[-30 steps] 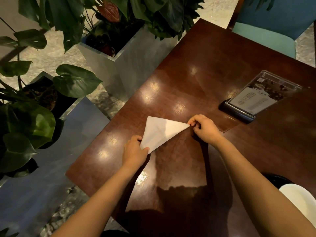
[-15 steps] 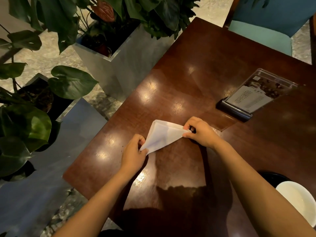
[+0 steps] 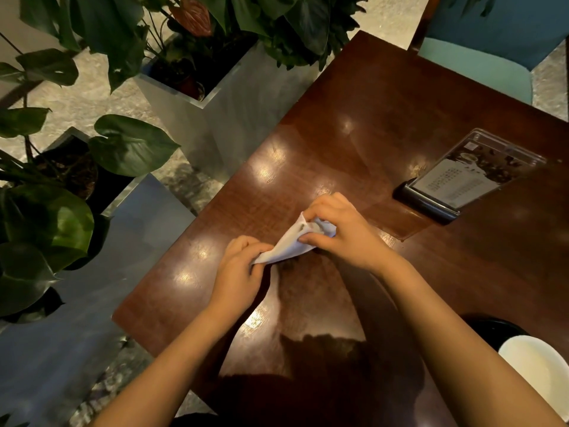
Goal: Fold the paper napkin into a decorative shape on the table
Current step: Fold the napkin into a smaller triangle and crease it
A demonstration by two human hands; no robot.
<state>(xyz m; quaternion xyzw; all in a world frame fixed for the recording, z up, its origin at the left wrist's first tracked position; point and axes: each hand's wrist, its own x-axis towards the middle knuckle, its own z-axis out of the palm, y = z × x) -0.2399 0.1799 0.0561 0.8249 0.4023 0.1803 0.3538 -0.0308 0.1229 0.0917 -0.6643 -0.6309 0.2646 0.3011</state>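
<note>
The paper napkin (image 3: 291, 243) is a white, partly folded wedge held just above the table (image 3: 385, 118). Its long axis runs from near-left to far-right. The left hand (image 3: 238, 272) pinches the narrow near tip. The right hand (image 3: 345, 234) clamps the wider far end, fingers closed on gathered layers, and appears to be forming the fold.

Two bare forearms are showing, with no sleeves reaching the wrists. The left hand (image 3: 238, 274) and right hand (image 3: 346, 234) are wearing no rings, watches or gloves.
</note>
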